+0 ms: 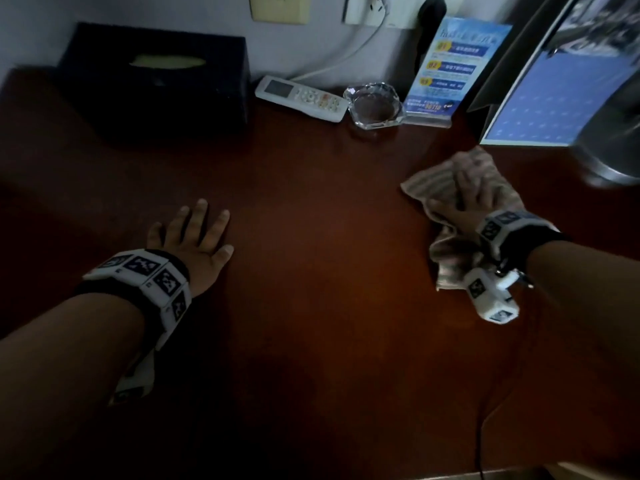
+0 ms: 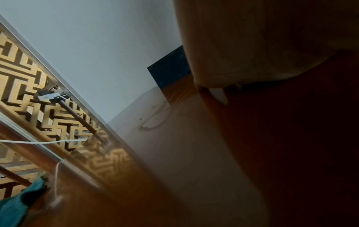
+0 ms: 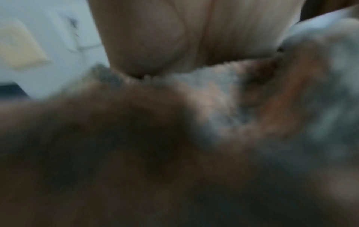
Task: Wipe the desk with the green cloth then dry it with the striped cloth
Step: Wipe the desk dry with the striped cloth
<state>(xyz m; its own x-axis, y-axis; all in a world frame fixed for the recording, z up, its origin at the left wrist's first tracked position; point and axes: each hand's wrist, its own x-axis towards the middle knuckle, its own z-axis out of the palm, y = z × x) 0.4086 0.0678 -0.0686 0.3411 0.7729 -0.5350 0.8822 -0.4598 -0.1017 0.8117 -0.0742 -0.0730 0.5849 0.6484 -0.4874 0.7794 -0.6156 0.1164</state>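
The striped cloth (image 1: 427, 188) lies bunched on the right side of the dark red-brown desk (image 1: 311, 271). My right hand (image 1: 471, 194) presses flat on top of it with fingers spread; the right wrist view is blurred and shows the palm (image 3: 155, 38) on the cloth's pile (image 3: 213, 92). My left hand (image 1: 195, 232) rests flat on the bare desk at centre left, fingers straight, holding nothing. The left wrist view shows its palm (image 2: 252, 38) on the desk (image 2: 184, 153). The green cloth (image 2: 11, 207) shows only in that view, at the lower left edge.
Along the back wall stand a dark tissue box (image 1: 156, 81), a white remote (image 1: 301, 98), a glass ashtray (image 1: 374, 105) and a blue card stand (image 1: 446, 71). A blue calendar (image 1: 547, 95) and a metal vessel (image 1: 613, 147) crowd the right. A thin cable (image 1: 485, 410) trails from my right wrist.
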